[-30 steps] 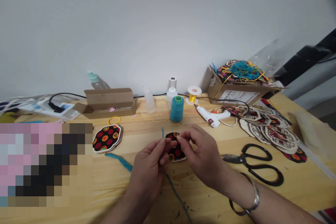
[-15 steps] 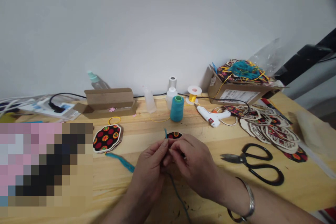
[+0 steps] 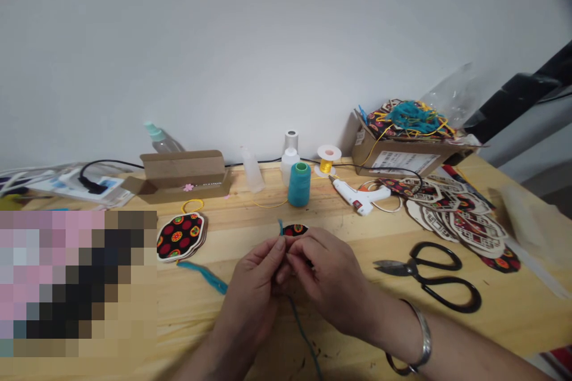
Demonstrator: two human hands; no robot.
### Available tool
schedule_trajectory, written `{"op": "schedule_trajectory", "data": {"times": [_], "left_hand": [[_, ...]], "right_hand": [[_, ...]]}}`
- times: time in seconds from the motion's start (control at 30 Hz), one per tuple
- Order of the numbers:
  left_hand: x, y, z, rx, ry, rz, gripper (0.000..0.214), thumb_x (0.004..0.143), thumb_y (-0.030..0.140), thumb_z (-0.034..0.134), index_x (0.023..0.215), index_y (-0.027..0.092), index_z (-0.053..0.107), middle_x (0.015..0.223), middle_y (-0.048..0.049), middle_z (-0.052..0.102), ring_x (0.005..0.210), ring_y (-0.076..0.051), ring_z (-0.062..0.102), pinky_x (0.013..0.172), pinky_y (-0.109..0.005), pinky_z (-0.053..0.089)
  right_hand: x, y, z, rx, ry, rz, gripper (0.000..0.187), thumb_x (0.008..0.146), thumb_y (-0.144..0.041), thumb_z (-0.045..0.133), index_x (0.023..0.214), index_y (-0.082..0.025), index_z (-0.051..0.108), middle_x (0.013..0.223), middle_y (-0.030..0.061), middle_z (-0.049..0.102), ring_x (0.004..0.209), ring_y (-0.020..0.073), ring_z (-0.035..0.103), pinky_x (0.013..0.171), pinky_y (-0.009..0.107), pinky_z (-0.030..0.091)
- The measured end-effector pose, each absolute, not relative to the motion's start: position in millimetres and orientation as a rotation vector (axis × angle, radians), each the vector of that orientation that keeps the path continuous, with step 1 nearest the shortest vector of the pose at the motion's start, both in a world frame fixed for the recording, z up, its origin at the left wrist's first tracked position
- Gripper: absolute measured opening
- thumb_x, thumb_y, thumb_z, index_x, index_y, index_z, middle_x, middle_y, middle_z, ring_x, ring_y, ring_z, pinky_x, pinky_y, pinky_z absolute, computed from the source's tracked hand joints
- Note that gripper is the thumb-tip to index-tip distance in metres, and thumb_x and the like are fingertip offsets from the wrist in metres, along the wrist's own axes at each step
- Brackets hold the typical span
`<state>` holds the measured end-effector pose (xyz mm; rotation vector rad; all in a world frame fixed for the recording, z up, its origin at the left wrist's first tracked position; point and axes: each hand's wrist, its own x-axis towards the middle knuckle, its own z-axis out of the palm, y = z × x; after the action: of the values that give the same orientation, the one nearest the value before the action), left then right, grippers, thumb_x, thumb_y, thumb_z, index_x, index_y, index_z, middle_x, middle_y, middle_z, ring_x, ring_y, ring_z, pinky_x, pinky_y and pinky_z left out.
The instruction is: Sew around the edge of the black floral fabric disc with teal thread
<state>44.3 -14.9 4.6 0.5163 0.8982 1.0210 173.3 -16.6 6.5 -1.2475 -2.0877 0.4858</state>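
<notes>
My left hand (image 3: 252,289) is closed, its thumb and forefinger pinching a teal thread (image 3: 281,227) whose short end sticks up above them. Right against it, my right hand (image 3: 335,280) is closed in a pinch too; what lies in its fingertips is too small and covered to make out. A longer teal strand (image 3: 302,330) hangs from beneath the hands towards the front of the table. Just behind the fingers shows the top of a black piece with a red and orange pattern (image 3: 295,230), mostly hidden. Black-handled scissors (image 3: 413,271) lie to the right.
Behind the hands stand a teal thread cone (image 3: 299,186), a yellow cord spool (image 3: 327,164) and a glue gun (image 3: 361,195). Patterned pieces lie in a stack (image 3: 181,237) at left and a pile (image 3: 469,223) at right. Two cardboard boxes (image 3: 183,166) (image 3: 402,161) sit along the wall.
The view has shifted very slightly. Both hands keep the same pinched pose around the teal thread, and nothing has been taken hold of or let go.
</notes>
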Motion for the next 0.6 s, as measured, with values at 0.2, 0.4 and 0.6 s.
{"op": "schedule_trajectory", "data": {"times": [0.2, 0.4, 0.6], "left_hand": [[43.8, -14.2, 3.8, 0.511, 0.903, 1.021, 0.017, 0.078, 0.028, 0.060, 0.073, 0.013, 0.067, 0.046, 0.0066, 0.038, 0.045, -0.005, 0.027, 0.044, -0.017, 0.022], [44.4, -14.8, 2.4, 0.564, 0.960, 1.057, 0.016, 0.078, 0.028, 0.061, 0.078, 0.013, 0.068, 0.045, 0.0071, 0.037, 0.046, -0.005, 0.026, 0.045, -0.016, 0.023], [43.5, -16.2, 2.7, 0.723, 1.036, 1.058, 0.018, 0.079, 0.031, 0.060, 0.074, 0.015, 0.066, 0.046, 0.0069, 0.038, 0.046, -0.006, 0.028, 0.046, -0.017, 0.023]], "right_hand": [[173.1, -17.3, 5.7, -1.261, -2.085, 0.493, 0.015, 0.085, -0.015, 0.045, 0.076, -0.015, 0.057, 0.081, 0.0055, 0.056, 0.078, 0.0162, 0.050, 0.071, 0.029, 0.040], [175.8, -16.7, 9.6, -1.217, -2.027, 0.533, 0.012, 0.083, -0.017, 0.048, 0.077, -0.015, 0.059, 0.081, 0.0044, 0.057, 0.079, 0.0156, 0.051, 0.073, 0.029, 0.040], [180.0, -6.6, 16.8, -1.284, -1.642, 0.843, 0.012, 0.080, -0.025, 0.057, 0.085, -0.016, 0.064, 0.080, 0.0027, 0.059, 0.074, 0.0132, 0.054, 0.066, 0.026, 0.044]]}}
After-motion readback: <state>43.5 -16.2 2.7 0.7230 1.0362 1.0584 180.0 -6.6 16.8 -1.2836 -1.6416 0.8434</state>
